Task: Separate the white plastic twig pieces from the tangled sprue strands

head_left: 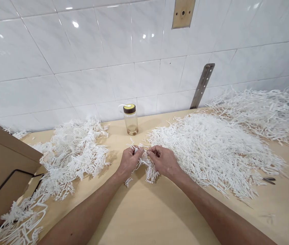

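Near the middle of the table, both hands meet over a small clump of white branching strands [150, 170]. My left hand [129, 160] is closed with thumb and fingers pinching part of it, and bits stick out above and below. My right hand [163, 160] is also closed, its thumb and fingertips pinching at the clump's right side. The exact spot between the fingertips is too small to make out. Right beside my right hand lies a large heap of straight white strands [218, 149]. Left of my left hand spreads a heap of branching white pieces [75, 153].
A clear jar [131, 123] with a dark and yellow lid stands behind the hands. A metal bracket [202, 86] leans at the tiled wall. More white strands [269, 112] lie at the far right. Dark-handled tool [269, 180] pokes from the heap. A cardboard box [9, 163] stands left.
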The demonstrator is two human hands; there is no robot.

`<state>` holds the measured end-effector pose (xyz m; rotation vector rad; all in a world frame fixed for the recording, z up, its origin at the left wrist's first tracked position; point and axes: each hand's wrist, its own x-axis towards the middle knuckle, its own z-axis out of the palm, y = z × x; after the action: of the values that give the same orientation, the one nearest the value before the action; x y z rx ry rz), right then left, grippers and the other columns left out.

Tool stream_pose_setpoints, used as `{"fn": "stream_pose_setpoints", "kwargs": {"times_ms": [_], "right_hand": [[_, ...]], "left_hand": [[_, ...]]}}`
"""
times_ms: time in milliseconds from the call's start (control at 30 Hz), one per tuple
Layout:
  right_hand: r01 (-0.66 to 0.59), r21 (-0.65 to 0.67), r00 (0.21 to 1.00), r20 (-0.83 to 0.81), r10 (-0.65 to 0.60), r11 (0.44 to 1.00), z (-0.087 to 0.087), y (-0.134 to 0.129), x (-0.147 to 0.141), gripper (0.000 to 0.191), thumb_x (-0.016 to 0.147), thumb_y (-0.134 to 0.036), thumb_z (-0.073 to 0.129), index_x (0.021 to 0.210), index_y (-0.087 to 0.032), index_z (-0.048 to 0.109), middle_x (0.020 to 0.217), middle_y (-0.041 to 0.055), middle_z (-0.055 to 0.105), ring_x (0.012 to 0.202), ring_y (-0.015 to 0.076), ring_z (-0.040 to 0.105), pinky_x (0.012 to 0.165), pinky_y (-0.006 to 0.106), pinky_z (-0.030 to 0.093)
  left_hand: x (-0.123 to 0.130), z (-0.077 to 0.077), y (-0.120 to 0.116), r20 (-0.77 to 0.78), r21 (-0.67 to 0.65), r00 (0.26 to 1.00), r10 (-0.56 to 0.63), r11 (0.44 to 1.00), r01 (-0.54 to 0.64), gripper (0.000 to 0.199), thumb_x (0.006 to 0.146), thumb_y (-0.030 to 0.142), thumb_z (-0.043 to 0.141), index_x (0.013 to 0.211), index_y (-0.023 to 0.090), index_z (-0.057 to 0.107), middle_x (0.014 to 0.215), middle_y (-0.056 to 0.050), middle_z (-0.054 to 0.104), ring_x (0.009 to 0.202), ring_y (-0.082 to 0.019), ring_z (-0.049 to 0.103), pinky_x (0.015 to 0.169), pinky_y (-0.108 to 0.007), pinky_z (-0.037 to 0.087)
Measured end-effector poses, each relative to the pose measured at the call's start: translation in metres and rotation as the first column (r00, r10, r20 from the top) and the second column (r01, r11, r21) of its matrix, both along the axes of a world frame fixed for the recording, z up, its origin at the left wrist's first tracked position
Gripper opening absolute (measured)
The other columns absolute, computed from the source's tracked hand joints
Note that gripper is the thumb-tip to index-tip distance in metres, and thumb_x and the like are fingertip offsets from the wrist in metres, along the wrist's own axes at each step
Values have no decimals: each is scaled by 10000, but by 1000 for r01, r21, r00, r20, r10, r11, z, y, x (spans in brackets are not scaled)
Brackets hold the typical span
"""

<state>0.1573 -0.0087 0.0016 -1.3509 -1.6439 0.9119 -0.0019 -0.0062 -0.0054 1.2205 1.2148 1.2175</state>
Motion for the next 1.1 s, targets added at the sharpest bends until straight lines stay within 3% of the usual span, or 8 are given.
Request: {"fn": "stream_pose_setpoints", "kwargs": {"times_ms": [267,467,700,1100], "right_hand": [[70,125,991,108,-84,990,2,1,4,215,855,-341,545,778,-195,683,650,11,688,571,170,612,566,281,453],[-34,134,991,134,16,990,2,-3,2,194,885,-295,516,842,-204,681,621,-10,659,540,159,603,564,271,447],[-55,229,983,183,12,972,2,-4,-1,170,882,-240,521,869,-202,685,740,6,712,628,159,631,628,273,450],[40,255,945,304,-119,966,-3,-2,-3,162,905,-208,463,868,-189,620,783,38,689,709,187,614,650,287,401]], "left_hand": [[2,1,-2,-17,11,999,-48,999,48,401,730,537,715,752,172,551,524,77,432,446,-62,352,443,-200,293],[2,-2,-1,-37,28,999,26,999,-25,382,755,509,698,708,169,531,541,68,443,444,-59,352,441,-200,295],[2,-2,-2,-108,48,992,70,997,-65,407,789,545,650,663,171,552,458,79,402,390,-64,324,424,-214,272],[6,-1,-6,-151,91,987,60,995,-46,373,808,521,630,677,175,579,521,40,518,434,-87,394,479,-232,328]]}}
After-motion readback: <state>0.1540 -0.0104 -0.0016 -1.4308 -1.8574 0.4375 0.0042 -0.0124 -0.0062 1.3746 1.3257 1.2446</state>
